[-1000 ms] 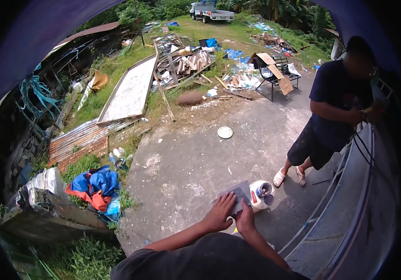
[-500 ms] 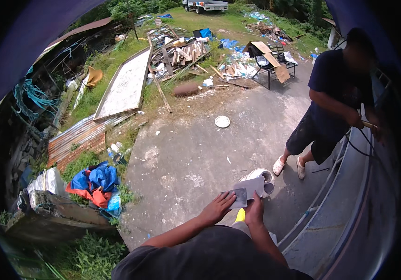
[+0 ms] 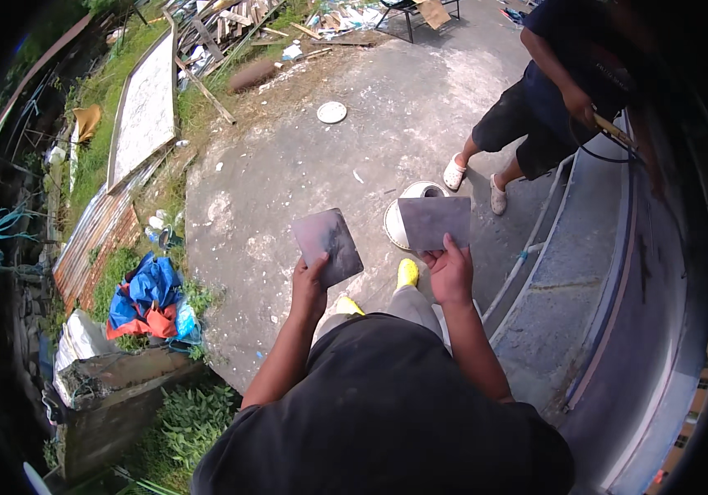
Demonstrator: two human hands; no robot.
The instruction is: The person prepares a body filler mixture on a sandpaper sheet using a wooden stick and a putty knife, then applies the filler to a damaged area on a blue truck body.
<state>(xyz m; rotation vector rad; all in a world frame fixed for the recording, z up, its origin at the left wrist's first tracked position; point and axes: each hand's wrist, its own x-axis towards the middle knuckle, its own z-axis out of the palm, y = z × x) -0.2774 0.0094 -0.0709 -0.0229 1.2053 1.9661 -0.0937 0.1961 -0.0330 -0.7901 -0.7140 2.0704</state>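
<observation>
Apart from each other in front of me, my two hands each hold a flat, thin rectangular plate. My left hand (image 3: 310,285) grips a dark grey plate (image 3: 329,245) by its lower left edge, thumb on top; its surface is smeared and its corners are rounded. In my right hand (image 3: 450,271) is a smooth grey-purple plate (image 3: 436,221), pinched at its lower edge with the thumb on its face. Beyond that plate, on the ground, is a round white lid or tray (image 3: 392,224) with a can (image 3: 433,190) on it, partly hidden.
A person (image 3: 572,82) in dark clothes stands at the far right, holding a yellowish-handled tool with a dark cable or hose. Along my right runs a long grey panelled structure (image 3: 548,318). A white disc (image 3: 331,112) lies on the concrete. Tarpaulin (image 3: 149,293) and scrap are at left.
My hands have moved apart: the two plates, overlapping before, are now separate, one in each hand. The view has tilted down and turned, showing my yellow shoes.
</observation>
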